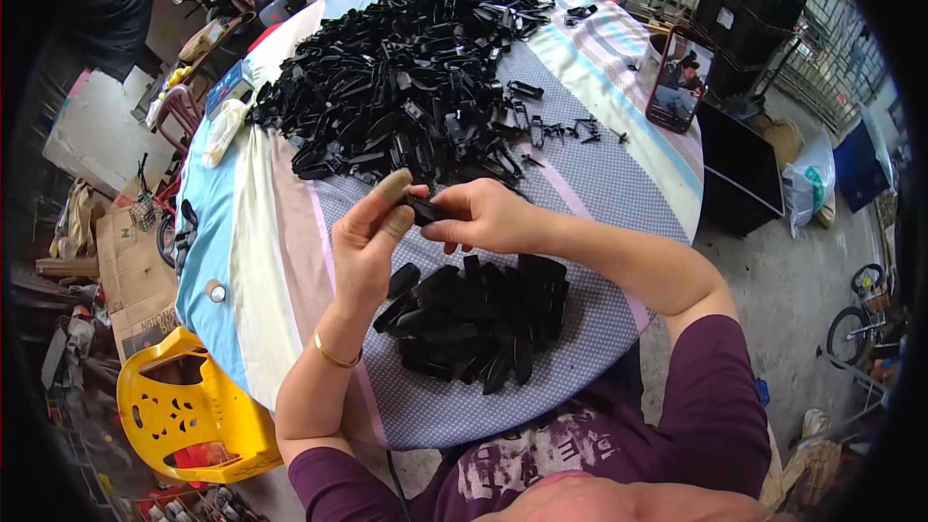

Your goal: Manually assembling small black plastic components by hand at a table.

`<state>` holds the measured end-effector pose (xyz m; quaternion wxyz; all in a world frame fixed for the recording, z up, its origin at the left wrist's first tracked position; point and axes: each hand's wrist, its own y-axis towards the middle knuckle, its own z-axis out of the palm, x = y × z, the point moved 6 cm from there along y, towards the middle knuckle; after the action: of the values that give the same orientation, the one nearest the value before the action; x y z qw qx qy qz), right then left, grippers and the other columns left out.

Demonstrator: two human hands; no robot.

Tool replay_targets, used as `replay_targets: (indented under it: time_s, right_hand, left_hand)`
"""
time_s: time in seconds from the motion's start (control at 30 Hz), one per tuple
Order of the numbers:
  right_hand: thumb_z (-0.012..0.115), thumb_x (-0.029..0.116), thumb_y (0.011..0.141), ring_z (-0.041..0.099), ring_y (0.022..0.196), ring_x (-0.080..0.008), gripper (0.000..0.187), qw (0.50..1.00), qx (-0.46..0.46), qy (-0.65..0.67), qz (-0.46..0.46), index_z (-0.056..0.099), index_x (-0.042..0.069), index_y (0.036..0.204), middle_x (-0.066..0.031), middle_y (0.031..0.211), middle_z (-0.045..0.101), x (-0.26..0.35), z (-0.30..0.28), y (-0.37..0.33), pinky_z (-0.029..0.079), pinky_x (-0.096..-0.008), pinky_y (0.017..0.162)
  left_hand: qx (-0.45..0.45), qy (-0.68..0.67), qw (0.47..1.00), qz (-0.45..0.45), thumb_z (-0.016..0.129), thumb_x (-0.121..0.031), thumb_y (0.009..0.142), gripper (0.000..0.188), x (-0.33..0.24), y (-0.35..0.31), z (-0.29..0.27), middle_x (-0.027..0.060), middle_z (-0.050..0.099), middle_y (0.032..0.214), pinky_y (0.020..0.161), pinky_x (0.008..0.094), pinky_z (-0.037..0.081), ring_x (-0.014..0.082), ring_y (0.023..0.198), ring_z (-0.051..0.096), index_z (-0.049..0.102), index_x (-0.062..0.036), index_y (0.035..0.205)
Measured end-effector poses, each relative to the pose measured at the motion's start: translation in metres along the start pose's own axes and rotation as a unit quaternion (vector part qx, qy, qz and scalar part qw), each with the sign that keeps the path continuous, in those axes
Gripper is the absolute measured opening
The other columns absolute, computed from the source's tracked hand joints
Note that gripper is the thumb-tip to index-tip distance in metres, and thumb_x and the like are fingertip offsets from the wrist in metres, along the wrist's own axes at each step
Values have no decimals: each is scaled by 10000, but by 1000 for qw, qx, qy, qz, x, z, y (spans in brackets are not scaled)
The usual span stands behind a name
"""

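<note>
Black plastic clip (425, 209), long axis level, bridges both hands: left hand (372, 242) and right hand (483, 217) each pinch an end.

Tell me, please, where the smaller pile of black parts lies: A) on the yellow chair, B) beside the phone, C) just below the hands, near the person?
C: the small pile lies on the cloth just below both hands, nearest the person.

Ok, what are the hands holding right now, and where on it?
One small black plastic piece, shared: right hand pinches its right end, left hand fingertips grip its left end, above the near pile.
</note>
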<state>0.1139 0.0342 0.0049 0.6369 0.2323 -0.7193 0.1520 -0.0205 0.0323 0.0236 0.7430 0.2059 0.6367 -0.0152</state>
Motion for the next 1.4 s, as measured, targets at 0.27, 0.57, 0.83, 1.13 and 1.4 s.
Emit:
replay_targets:
  time_s: [0.27,0.57,0.83,1.13,1.4]
  right_hand:
    - [649,126,828,607,595,-88,170,990,-67,-106,-69,632,-26,900,-69,677,632,5,10,-8,495,-246,540]
    - [728,183,696,593,753,-239,368,899,-124,-363,-213,615,48,1019,-90,922,612,14,-29,-1,490,-319,642]
    - [687,185,687,540,801,-229,195,812,-78,-558,-153,601,48,796,-53,804,575,0,-27,0,470,-345,708]
    - [705,112,666,575,708,-206,186,921,-149,-319,-166,604,26,798,-79,897,590,13,-44,0,483,-298,641]
    - [608,25,756,530,649,-74,208,953,-257,-106,-123,581,-6,959,-26,823,612,6,-75,5,455,-202,623]
  left_hand:
    - [3,49,999,12,537,87,829,341,-8,-4,-4,108,646,1012,838,242,466,124,914,594,565,15,1162]
    - [-31,330,923,194,722,52,661,666,-25,-12,18,121,668,955,759,282,517,206,857,647,452,19,1269]
    - [169,426,888,-44,741,-79,696,602,-21,-9,25,99,679,855,618,249,459,146,645,578,490,-58,1243]
    - [29,567,814,124,600,68,691,356,5,34,-46,138,566,1093,897,364,405,302,991,506,641,-58,1022]
    - [17,692,683,231,581,20,730,186,5,29,-35,147,501,1162,858,381,433,318,1006,499,577,-37,907]
